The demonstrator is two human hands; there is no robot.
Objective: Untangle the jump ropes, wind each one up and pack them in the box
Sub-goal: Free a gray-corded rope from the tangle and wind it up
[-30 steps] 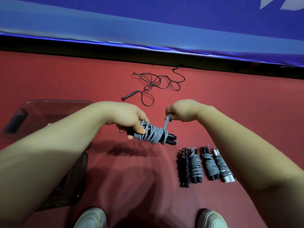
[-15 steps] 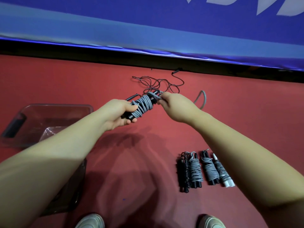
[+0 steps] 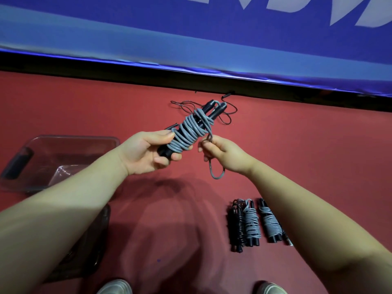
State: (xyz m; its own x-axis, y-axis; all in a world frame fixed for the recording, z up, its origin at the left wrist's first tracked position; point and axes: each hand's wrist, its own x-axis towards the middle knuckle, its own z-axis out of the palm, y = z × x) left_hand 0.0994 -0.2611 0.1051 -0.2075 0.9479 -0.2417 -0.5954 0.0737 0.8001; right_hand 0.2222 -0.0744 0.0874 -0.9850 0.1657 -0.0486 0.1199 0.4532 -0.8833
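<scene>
My left hand (image 3: 146,152) grips the black handles of a grey jump rope (image 3: 188,132), wound in coils around them and tilted up to the right. My right hand (image 3: 220,154) pinches the rope's loose end, which hangs below it in a small loop (image 3: 215,175). A thin black rope (image 3: 228,115) lies tangled on the red floor behind the bundle. Wound ropes (image 3: 252,222) lie side by side on the floor at the lower right, partly hidden by my right forearm. The clear plastic box (image 3: 63,143) stands at the left.
A blue banner (image 3: 191,35) with a dark gap beneath it runs along the far edge of the red floor. A dark lid or tray (image 3: 93,249) lies under my left forearm. The tips of my shoes (image 3: 115,287) show at the bottom.
The bundle has swung to point up and to the right. My right hand has come down from its top end to below its right side, and the loose loop now hangs beneath that hand.
</scene>
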